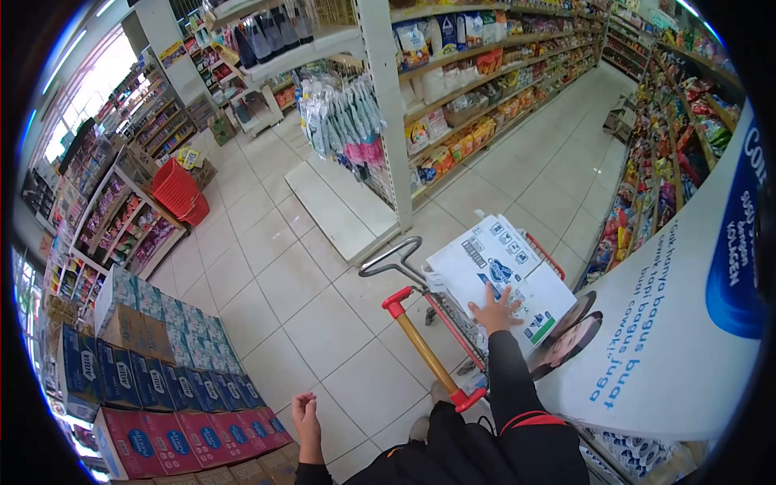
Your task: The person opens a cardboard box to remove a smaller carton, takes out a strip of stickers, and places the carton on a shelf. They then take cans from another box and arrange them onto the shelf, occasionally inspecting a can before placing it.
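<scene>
My right hand [495, 311] lies with its fingers spread on top of a white carton [529, 279] printed in blue and green. The carton rests on a shopping cart [428, 347], whose yellow-brown handle has red end pieces. My left hand [305, 412] hangs beside the cart, away from the handle, fingers loosely curled together and nothing visible in them. A grey metal handle loop [392, 256] sticks out past the cart's far left side. Whatever lies under the carton is mostly hidden.
On the left are stacked blue cartons [149, 380] and red cartons [190, 440]. Red baskets [179, 192] stand farther back. A white display base [343, 202] juts out ahead. A large printed panel [663, 323] closes in on the right; stocked shelves [469, 105] line an aisle.
</scene>
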`<state>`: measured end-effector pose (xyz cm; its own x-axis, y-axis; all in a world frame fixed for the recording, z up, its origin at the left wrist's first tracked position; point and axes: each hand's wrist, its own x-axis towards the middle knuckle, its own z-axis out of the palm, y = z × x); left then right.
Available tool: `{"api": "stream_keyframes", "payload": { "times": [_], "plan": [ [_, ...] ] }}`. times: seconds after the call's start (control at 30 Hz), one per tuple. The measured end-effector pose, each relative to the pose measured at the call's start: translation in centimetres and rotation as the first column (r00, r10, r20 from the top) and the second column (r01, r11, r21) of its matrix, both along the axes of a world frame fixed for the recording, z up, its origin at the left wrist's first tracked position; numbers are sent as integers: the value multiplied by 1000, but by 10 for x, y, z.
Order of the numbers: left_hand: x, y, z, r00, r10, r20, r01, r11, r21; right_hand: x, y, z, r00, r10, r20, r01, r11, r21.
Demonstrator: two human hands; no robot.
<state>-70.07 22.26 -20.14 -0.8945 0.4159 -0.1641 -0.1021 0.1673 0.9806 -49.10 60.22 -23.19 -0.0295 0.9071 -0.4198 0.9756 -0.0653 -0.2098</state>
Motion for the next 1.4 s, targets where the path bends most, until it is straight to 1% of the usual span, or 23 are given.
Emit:
{"api": "stream_keyframes", "payload": {
  "times": [0.03,0.07,0.2,0.27,0.4,0.5,0.67,0.73,0.8,0.83,0.87,0.9,0.93,0.97,1.03,1.07,1.1,1.13,1.23,1.3,1.33,1.37,1.4],
  "plan": [
    [0,-7,-3,1000,25,-3,-25,996,-90,0,1,-3,1000,8,15,-8,1000,-14],
    [3,-14,-6,1000,26,9,-25,992,-121,2,1,-9,1000,10,27,-9,999,-44],
    [3,-2,3,996,71,59,-65,993,-95,2,8,-2,999,19,33,-17,998,-60],
    [1,-2,4,996,75,52,-71,994,-79,1,10,8,999,22,29,-17,991,-134],
    [-3,-16,6,1000,-12,2,12,999,-33,4,7,21,1000,24,7,-23,996,-85],
    [-7,-29,11,1000,-14,0,14,1000,-24,9,-3,36,999,41,-33,-38,996,75],
    [-8,-32,21,999,-34,-7,34,999,38,23,-49,53,993,36,-112,-8,971,241],
    [-4,-26,24,994,-105,-15,106,992,61,31,-82,57,974,153,-168,-65,896,440],
    [4,-14,26,984,-174,-28,175,982,75,44,-131,69,933,306,-189,-135,785,605],
    [9,-7,27,976,-218,-21,219,973,77,59,-154,70,802,475,-363,-194,781,593],
    [16,0,27,962,-270,-38,272,958,90,76,-178,71,615,598,-514,-247,765,595],
    [23,7,26,943,-328,-56,332,938,101,95,-207,78,568,588,-577,-297,799,522],
    [31,16,26,918,-394,-43,396,913,95,116,-234,80,525,558,-642,-336,829,446],
    [41,22,27,908,-416,-52,419,904,84,140,-258,70,574,500,-649,-269,863,427],
    [58,38,23,861,-506,-56,509,859,58,190,-308,48,610,191,-769,-123,982,146],
    [68,41,21,808,-587,-41,589,807,43,214,-338,37,627,115,-770,-28,992,125],
    [78,48,21,781,-623,-45,624,781,33,239,-363,28,711,27,-702,94,987,133],
    [91,57,20,760,-648,-53,650,760,30,263,-387,24,777,-62,-626,201,967,154],
    [130,80,19,631,-775,-40,776,630,27,317,-456,28,760,-368,-535,514,844,149],
    [161,95,16,516,-855,-48,856,517,11,346,-492,30,726,-471,-501,617,767,174],
    [181,102,20,487,-872,-53,873,487,11,359,-506,34,664,-559,-496,710,680,184],
    [205,106,24,396,-913,-101,918,391,64,371,-519,39,592,-639,-491,789,583,193],
    [228,109,28,304,-941,-151,951,290,110,383,-532,45,572,-656,-494,807,560,191]
  ]
}}
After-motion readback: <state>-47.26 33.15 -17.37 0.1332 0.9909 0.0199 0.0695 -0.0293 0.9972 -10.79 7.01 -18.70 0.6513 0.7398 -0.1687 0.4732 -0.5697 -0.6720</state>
